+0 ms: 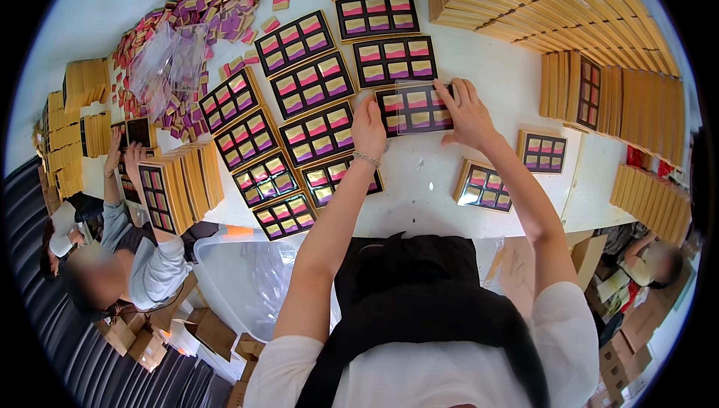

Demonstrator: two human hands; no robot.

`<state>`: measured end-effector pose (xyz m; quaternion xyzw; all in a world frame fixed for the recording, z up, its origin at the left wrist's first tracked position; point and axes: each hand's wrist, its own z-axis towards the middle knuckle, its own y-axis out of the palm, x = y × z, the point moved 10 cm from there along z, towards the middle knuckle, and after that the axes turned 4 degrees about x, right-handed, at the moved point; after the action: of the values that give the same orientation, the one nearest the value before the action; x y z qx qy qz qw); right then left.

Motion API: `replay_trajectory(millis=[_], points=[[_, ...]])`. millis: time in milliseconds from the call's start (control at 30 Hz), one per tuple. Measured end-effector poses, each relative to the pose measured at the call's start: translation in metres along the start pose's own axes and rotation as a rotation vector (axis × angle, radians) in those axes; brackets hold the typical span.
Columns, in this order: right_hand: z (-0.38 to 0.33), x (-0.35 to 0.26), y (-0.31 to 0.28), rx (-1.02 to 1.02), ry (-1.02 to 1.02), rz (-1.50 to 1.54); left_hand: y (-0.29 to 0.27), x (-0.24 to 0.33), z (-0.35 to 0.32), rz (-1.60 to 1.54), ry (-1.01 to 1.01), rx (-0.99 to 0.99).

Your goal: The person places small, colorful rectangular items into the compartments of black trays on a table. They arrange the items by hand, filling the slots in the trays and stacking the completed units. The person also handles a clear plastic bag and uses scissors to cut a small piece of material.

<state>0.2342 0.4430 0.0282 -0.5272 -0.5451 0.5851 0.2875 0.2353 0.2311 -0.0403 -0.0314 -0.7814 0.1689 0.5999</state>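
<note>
Clear plastic film, a thin see-through sheet, lies over a black six-pan palette tray on the white table, and both hands rest on it. The left hand reaches up from a bare forearm with a bracelet at the wrist, its fingers bent down and pressing the tray's left edge. The right hand sits at the tray's right edge with fingers spread, thumb below and fingertips on the film near the top corner, pinching the sheet against the tray. This tray lies just in front of the person, at the near end of a block of like trays. Around it I count about thirteen more open trays laid in slanted rows to the left and above, each with six pans striped pink, yellow and purple. Two trays set in tan card frames lie to the right, apart from the hands. Stacks of tan card sleeves fill the upper right and the right edge. A heap of loose colour pans and a crumpled clear bag lie at the upper left. Another person works at the left side of the table, one hand raised to a stack of framed trays. Cardboard boxes stand on the floor below.
</note>
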Motion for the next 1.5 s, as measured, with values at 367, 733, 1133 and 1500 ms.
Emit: replay_trajectory(millis=[367,733,1133,1500], points=[[0.008,-0.007,0.005,-0.085,-0.039,-0.13,0.029,0.011,-0.009,-0.032,-0.016,-0.035],[0.0,-0.004,0.023,-0.055,0.013,-0.107,0.007,0.022,-0.006,0.026,0.087,-0.028],[-0.075,0.098,-0.043,-0.009,0.405,-0.416,-0.302,0.084,0.27,1.311,0.349,0.554],[0.003,-0.057,-0.089,0.27,0.056,0.38,-0.305,0.069,0.298,1.529,0.491,0.379]])
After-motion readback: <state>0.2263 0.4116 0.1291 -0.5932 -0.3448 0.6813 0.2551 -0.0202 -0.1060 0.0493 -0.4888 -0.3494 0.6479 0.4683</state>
